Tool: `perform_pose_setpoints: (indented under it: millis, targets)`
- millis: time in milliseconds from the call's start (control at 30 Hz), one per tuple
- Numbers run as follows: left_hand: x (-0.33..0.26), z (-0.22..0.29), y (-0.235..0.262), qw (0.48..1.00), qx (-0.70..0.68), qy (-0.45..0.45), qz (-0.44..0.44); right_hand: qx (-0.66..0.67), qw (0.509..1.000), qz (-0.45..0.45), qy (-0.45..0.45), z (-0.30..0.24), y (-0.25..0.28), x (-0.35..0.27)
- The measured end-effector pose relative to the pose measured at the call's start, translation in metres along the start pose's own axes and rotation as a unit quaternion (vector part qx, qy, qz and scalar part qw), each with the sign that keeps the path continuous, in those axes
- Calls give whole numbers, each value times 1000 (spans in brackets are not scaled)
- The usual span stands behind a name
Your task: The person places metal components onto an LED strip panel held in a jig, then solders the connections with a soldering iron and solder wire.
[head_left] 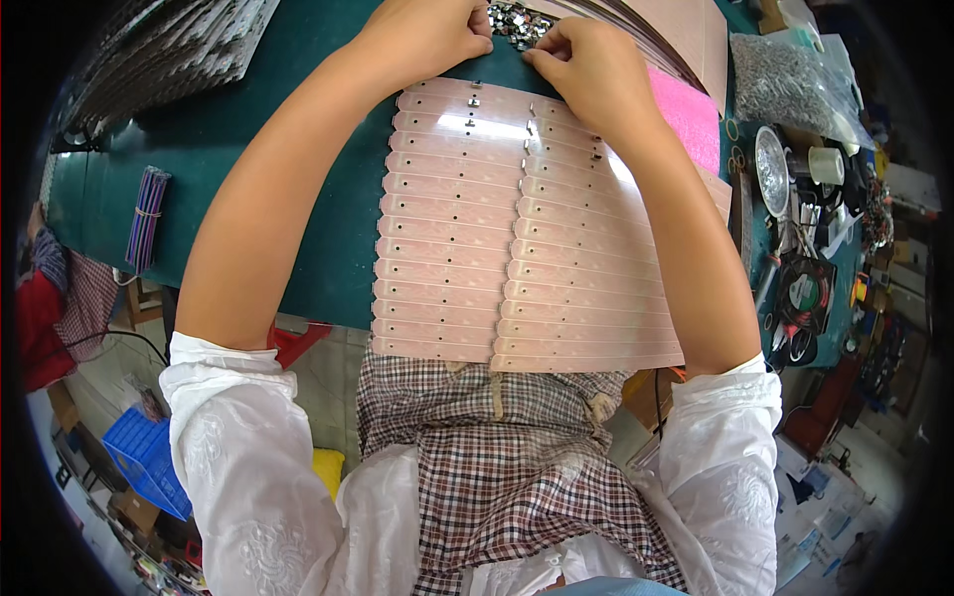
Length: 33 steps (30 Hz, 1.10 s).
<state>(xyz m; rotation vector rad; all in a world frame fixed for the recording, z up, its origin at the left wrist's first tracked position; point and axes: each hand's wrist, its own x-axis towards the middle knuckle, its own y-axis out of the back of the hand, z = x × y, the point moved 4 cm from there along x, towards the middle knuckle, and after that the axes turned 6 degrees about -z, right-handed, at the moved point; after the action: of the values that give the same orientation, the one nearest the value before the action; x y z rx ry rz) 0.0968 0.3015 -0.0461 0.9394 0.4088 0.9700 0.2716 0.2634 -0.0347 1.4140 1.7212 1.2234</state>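
A pile of small shiny metal pieces [517,25] lies on the green table at the top middle. My left hand [459,30] is at its left side, thumb and fingers closed in a pinch. On the pile's right edge, my right hand [586,62] also pinches with thumb and forefinger. Whatever either hand holds is too small or hidden to make out. Below them lies a pale pink panel [437,223] of scalloped strips in two columns, with small dark holes. A few small metal pieces [470,123] sit on its upper rows. My right forearm covers part of its right side.
Stacked strip panels [179,60] stand at the far left, near a banded bundle of purple sticks [149,219]. Pink foam [686,119] lies right of the panel. Beyond are a bag of metal parts [795,84], a round metal dish [770,171] and a tape roll [825,164].
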Motion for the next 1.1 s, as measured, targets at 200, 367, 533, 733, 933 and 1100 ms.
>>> perform_pose_setpoints:
  millis: [200,367,533,733,933,1100]
  targets:
    - [-23,10,11,999,-22,-17,20,-17,998,-43,-49,-1,-5,5]
    - [-64,29,15,982,-161,65,-70,25,999,6,-34,3,7,0]
    - [-84,21,-2,977,-194,46,-79,110,990,87,15,-2,26,-20]
    - [-87,21,-4,981,-179,26,-65,262,962,66,-42,-1,43,-55]
    - [-88,23,-5,984,-166,25,-62,263,960,67,-66,6,51,-83]
    - [-89,24,-6,984,-164,31,-58,295,948,50,-110,12,50,-103]
